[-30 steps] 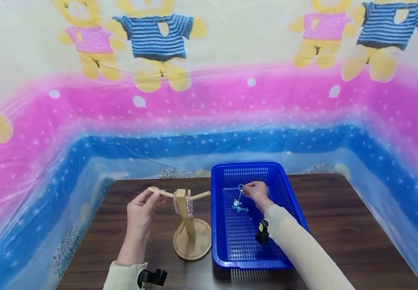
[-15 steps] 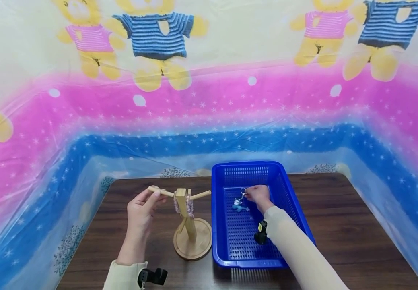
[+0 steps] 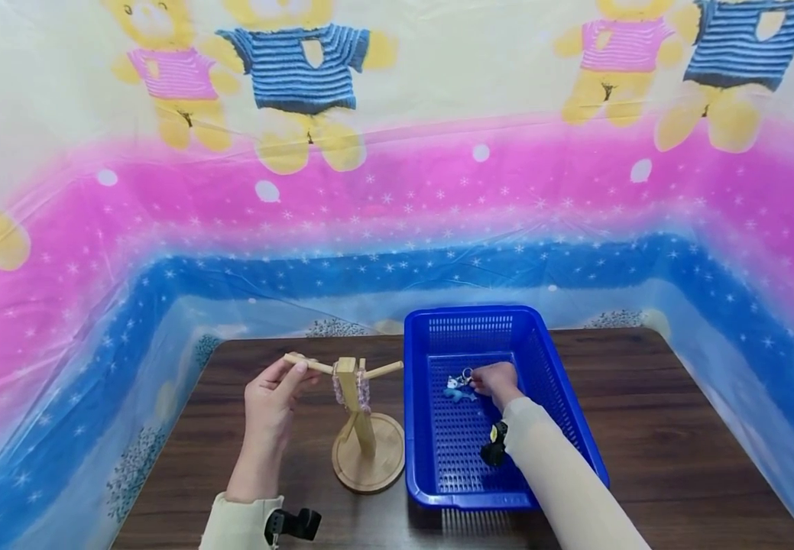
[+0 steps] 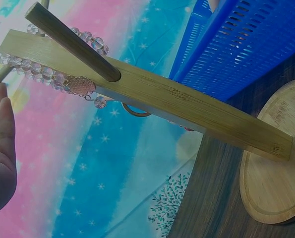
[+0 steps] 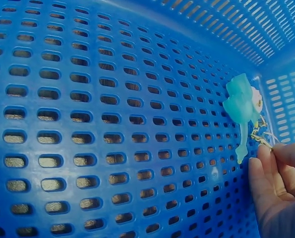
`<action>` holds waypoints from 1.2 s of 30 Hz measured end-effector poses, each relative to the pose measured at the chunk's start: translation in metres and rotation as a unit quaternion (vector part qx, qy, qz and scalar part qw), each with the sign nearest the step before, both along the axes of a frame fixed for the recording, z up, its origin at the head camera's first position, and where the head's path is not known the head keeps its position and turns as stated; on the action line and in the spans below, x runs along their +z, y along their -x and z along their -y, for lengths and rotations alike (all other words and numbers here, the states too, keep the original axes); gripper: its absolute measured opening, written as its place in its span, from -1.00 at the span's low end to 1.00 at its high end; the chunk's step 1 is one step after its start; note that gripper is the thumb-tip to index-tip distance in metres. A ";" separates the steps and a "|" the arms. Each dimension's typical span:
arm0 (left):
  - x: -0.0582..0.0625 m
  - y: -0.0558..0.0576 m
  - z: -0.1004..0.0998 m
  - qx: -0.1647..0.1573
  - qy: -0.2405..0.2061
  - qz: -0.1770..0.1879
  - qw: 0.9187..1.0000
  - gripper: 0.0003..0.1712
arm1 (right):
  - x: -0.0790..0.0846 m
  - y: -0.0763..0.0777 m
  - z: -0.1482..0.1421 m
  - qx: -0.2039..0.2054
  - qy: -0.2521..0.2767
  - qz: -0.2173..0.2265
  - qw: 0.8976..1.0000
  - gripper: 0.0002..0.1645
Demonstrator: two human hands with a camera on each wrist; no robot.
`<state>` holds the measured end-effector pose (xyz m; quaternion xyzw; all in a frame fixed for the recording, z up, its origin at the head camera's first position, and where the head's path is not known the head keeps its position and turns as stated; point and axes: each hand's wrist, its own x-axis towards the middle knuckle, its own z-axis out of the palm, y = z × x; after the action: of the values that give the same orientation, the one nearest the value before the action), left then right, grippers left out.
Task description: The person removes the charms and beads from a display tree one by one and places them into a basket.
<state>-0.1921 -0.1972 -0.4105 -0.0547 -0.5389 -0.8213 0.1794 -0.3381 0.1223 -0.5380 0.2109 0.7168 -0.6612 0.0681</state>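
A keychain (image 3: 461,393) with a blue-teal and white figure, a short chain and a metal ring is low inside the blue basket (image 3: 472,500). My right hand (image 3: 497,382) pinches it near the ring; in the right wrist view the figure (image 5: 240,101) appears at or close to the perforated floor, contact unclear. With thumb and fingers, my left hand (image 3: 273,401) holds one peg (image 3: 310,364) of a wooden stand (image 3: 365,437). Beaded bracelets (image 4: 45,74) of clear pinkish beads hang around the stand's upper part.
The stand's round base (image 3: 348,466) sits on the dark wooden table (image 3: 651,428), just left of the basket. Another peg (image 3: 386,370) points toward the basket's left rim. A patterned cloth (image 3: 341,267) with printed bears rises behind the table.
My right hand has lowered the keychain toward the basket floor; its ring has dropped from above the figure to beside it. The left hand stays on the peg.
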 end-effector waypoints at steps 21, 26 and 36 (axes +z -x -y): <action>0.001 -0.001 -0.001 0.005 0.002 0.006 1.000 -0.59 | 0.000 -0.001 -0.001 -0.004 -0.022 0.020 1.000 -0.75; 0.000 -0.001 -0.001 0.008 0.002 0.016 1.000 -0.58 | 0.000 -0.001 0.000 -0.005 -0.024 0.022 0.999 -0.83; 0.000 0.000 0.000 0.008 -0.003 0.012 1.000 -0.60 | 0.001 0.003 0.002 0.011 -0.084 0.014 0.996 -0.80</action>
<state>-0.1919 -0.1967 -0.4104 -0.0405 -0.5389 -0.8220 0.1797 -0.3413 0.1207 -0.5373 0.2172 0.7711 -0.5947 0.0674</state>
